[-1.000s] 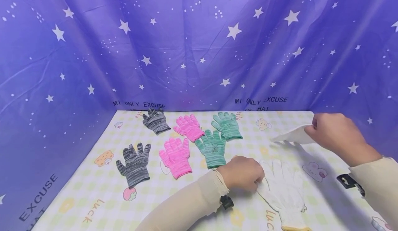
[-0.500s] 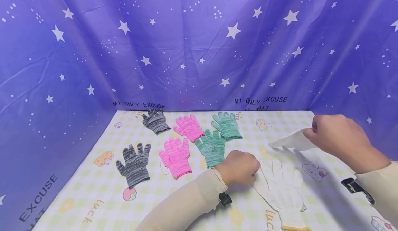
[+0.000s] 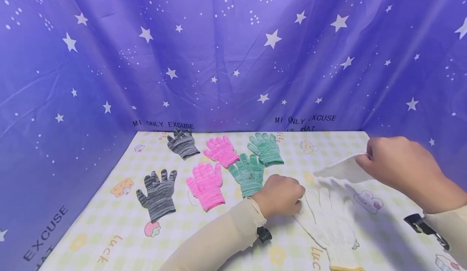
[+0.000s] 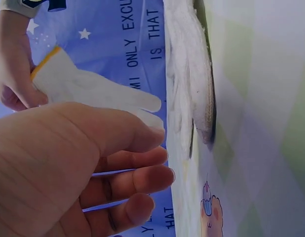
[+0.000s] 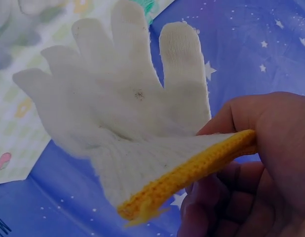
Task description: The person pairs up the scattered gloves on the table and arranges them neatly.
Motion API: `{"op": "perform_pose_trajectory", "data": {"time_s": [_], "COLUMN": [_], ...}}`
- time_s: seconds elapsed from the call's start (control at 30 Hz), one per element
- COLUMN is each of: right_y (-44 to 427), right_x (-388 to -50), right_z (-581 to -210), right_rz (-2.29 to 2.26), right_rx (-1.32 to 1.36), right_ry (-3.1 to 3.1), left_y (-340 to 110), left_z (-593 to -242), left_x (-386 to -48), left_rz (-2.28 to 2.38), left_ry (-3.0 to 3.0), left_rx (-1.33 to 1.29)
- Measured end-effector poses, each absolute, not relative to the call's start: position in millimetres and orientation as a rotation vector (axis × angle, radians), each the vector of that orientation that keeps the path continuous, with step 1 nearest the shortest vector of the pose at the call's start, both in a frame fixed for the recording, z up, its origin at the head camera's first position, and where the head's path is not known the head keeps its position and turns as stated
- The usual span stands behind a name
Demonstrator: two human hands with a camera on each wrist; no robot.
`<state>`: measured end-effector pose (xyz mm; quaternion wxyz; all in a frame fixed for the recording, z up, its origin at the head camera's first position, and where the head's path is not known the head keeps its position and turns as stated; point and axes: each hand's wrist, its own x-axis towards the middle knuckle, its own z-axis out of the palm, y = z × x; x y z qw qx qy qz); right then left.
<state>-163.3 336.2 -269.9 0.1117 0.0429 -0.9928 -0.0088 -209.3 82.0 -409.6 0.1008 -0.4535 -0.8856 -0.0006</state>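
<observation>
By its yellow cuff, the right hand (image 3: 401, 167) pinches a white glove (image 3: 344, 169), raised above the table at the right; the right wrist view shows the thumb on the cuff (image 5: 192, 170) and the glove's fingers spread out. A second white glove (image 3: 332, 222) lies flat, its yellow cuff towards the near edge. Beside this glove's thumb is the left hand (image 3: 279, 196), low over the table. Seen from the left wrist, that hand (image 4: 88, 163) has loosely bent fingers and nothing visible in its grip.
Left of the hands lie two green gloves (image 3: 266, 149) (image 3: 249, 176), two pink gloves (image 3: 220, 151) (image 3: 207, 186) and two dark grey gloves (image 3: 183, 144) (image 3: 158, 194). The left forearm (image 3: 219, 238) crosses the near side of the checked table (image 3: 98, 222). A purple star-patterned curtain (image 3: 219, 60) stands behind.
The right hand has moved slightly down with the raised white glove. The left hand has shifted a little leftward, away from the flat white glove's thumb.
</observation>
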Motion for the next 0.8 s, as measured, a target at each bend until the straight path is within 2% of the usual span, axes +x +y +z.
{"op": "perform_pose_trajectory", "data": {"time_s": [0.8], "right_y": [294.4], "right_x": [-130.0], "right_z": [-274.8], "right_rz": [-0.129], "right_rx": [0.247], "right_ry": [-2.764], "left_y": [86.2], "left_z": [-407.0], "left_x": [-206.2], "left_rz": [-0.087], "left_ry": [-2.515], "left_rx": [-1.252]}}
